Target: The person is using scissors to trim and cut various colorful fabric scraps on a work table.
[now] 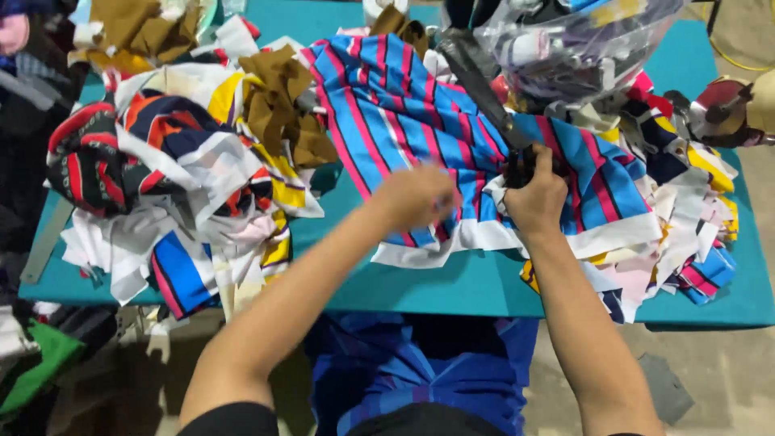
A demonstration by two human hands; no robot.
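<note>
A blue cloth with red and white stripes lies spread over the middle of the teal table. My right hand grips the dark handles of large scissors, whose blades point away over the cloth. My left hand is blurred; it pinches the cloth's near edge just left of the scissors. A white band runs along the cloth's front edge.
Heaps of coloured fabric scraps cover the table's left side, with brown pieces behind. More scraps pile at the right. A clear plastic bag of cuttings sits at the back right. Blue cloth hangs below the table's front edge.
</note>
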